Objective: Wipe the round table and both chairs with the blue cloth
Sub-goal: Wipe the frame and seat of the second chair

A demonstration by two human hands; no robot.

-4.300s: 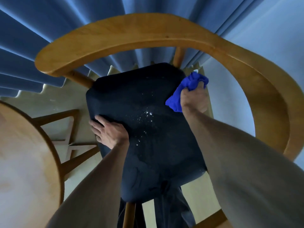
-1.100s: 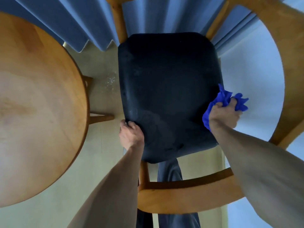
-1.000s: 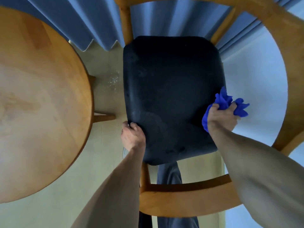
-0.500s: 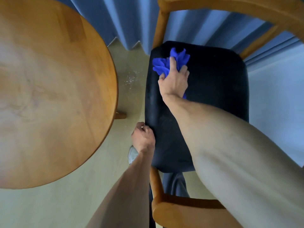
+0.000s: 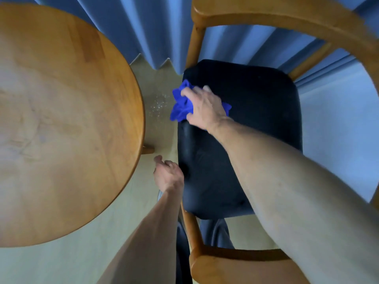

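Covering most of blue cloth [image 5: 181,105], right hand [image 5: 205,108] (fingertips hidden).

You have blue pleated curtains [image 5: 155,27] across the top of the frame, a pale floor [image 5: 61,263] at lower left, and a light wall [image 5: 332,124] at right.

Both forearms are showing bare, no sleeves, watch or rings in sight. Left hand [image 5: 169,175] and right hand [image 5: 205,108] are gloveless. The person is wearing dark grey trousers [image 5: 215,232], showing at 6 o'clock, plus a pale shoe tip [image 5: 160,195] beside the left wrist.
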